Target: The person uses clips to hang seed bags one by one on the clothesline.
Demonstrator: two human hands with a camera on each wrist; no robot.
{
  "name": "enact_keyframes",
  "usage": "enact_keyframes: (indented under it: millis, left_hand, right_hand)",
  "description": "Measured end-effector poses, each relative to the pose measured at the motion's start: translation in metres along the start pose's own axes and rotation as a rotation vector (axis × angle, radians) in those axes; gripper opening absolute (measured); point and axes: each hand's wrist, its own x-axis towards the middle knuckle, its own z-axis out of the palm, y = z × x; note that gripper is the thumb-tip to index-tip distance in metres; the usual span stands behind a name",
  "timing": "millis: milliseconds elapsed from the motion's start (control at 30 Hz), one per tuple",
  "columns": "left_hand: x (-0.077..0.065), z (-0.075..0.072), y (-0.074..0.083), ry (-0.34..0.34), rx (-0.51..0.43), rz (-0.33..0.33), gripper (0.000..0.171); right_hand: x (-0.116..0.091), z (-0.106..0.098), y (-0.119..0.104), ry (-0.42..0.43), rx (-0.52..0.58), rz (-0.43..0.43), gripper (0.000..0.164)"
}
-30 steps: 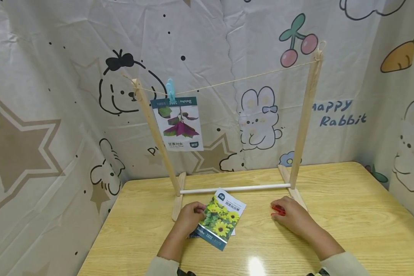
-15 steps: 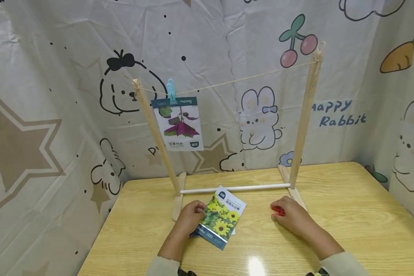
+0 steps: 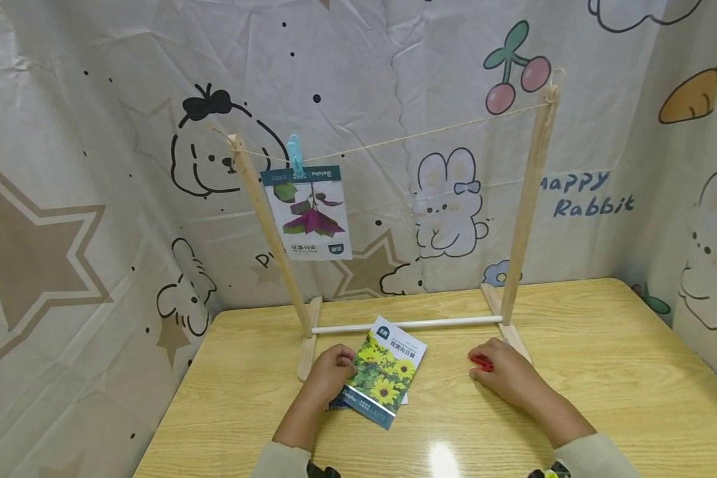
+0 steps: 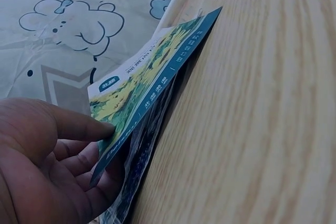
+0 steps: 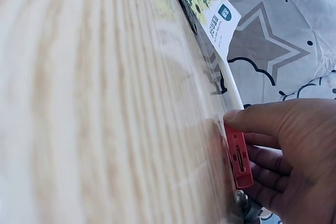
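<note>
My left hand [image 3: 330,373] pinches the lower left edge of a seed packet [image 3: 387,375] printed with yellow sunflowers, thumb on its face and fingers behind. In the left wrist view the sunflower packet stands tilted over another, darker packet [image 4: 140,161] that lies on the table, mostly hidden. On the right, my right hand [image 3: 504,372] holds a red clothespin [image 5: 239,158] between thumb and fingers, low over the tabletop. A second seed packet [image 3: 312,219], with a purple plant picture, hangs upside down from a string [image 3: 418,137] by a light blue clothespin [image 3: 295,153].
The string runs between a left wooden post [image 3: 269,232] and a taller-looking right post [image 3: 528,209]. A white rod [image 3: 448,324] joins their feet near the back of the wooden table [image 3: 233,411]. Patterned cloth [image 3: 358,79] hangs behind and at both sides.
The sunflower packet has risen slightly at its far end and lower edge, in my left hand. My right hand stays in place with the red clothespin.
</note>
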Motion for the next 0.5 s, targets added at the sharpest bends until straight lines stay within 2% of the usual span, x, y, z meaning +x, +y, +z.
enact_keyframes:
  millis: [200,500]
  left_hand:
    - [-0.0018,-0.0004,0.0028,-0.003,-0.045,-0.006,0.02]
    - [0.0001,0.0015,0.0046,0.027,-0.03,-0.041,0.023]
  right_hand:
    - [0.0006,0.0012,0.0017,-0.001,0.007,0.005,0.029]
    - [0.0027,-0.0008,0.0,-0.01,0.059,-0.01,0.027]
